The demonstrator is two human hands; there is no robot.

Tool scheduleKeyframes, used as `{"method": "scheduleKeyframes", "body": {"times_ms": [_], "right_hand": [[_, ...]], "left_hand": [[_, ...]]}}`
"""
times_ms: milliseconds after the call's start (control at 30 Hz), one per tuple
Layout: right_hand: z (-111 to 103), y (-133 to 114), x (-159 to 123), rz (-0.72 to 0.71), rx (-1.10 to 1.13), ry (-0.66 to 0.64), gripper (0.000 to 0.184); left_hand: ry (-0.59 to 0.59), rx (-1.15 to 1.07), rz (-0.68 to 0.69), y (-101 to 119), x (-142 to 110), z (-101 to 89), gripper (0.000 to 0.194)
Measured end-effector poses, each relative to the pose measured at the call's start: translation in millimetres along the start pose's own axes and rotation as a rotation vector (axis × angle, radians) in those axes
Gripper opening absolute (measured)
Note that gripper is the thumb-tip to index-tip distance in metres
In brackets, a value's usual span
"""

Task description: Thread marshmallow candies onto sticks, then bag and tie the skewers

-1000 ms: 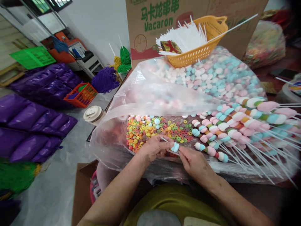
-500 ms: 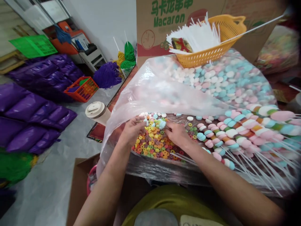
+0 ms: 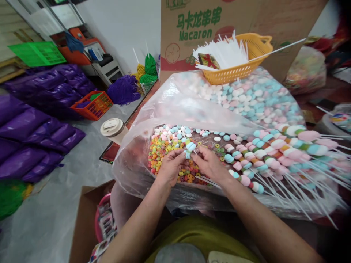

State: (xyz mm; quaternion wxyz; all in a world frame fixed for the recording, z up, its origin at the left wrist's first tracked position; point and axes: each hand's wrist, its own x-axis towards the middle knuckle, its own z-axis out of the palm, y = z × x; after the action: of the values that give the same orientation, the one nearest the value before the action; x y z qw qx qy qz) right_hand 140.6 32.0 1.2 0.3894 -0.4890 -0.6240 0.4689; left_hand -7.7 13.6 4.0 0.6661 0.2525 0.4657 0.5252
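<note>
My left hand (image 3: 170,165) and my right hand (image 3: 210,163) meet over a heap of coloured ring candies (image 3: 167,148). Both pinch a thin white stick with blue and white marshmallow pieces (image 3: 189,148) on its upper end. My right hand grips the stick lower down; my left hand's fingertips close beside the marshmallow pieces. To the right lies a row of finished skewers (image 3: 274,153) of pink, white and blue marshmallows with coloured rings between them, sticks pointing right.
A big clear plastic bag (image 3: 246,98) of loose marshmallows lies behind. A yellow basket (image 3: 246,65) of white sticks sits on it, before a Macaron carton (image 3: 197,25). A lidded paper cup (image 3: 112,128) stands left. Purple bags (image 3: 38,128) and an orange crate (image 3: 91,106) cover the floor.
Both hands reached up into the loose candies half a second ago, then drew back toward me and came together on the stick. The view shifted slightly.
</note>
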Motion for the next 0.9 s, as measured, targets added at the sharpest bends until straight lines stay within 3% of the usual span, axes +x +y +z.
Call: {"method": "scheduleKeyframes", "body": {"times_ms": [233,333,433,533,733,900], "right_hand": [[10,-11,-20,0.312,0.628,-0.068,0.03],[12,-15,-21,0.325,0.754,-0.029,0.032],[10,-18,-24,0.291,0.747,-0.051,0.028],[-1,-18,-33,0.218,0.554,-0.115,0.024],[-22,-14,-67,-0.081,-0.401,0.031,0.026],[-18,-14,-76,-0.126,-0.746,0.0,0.025]], "left_hand": [[-0.005,0.147,0.176,-9,-14,17.2,0.025],[-0.044,0.258,0.264,-9,-21,19.0,0.028],[-0.115,0.259,0.247,-7,-21,19.0,0.037],[-0.085,0.196,0.184,-4,-17,13.9,0.034],[0.064,0.148,0.177,-1,-13,5.6,0.035],[0.144,0.17,0.233,-4,-13,8.4,0.036]]}}
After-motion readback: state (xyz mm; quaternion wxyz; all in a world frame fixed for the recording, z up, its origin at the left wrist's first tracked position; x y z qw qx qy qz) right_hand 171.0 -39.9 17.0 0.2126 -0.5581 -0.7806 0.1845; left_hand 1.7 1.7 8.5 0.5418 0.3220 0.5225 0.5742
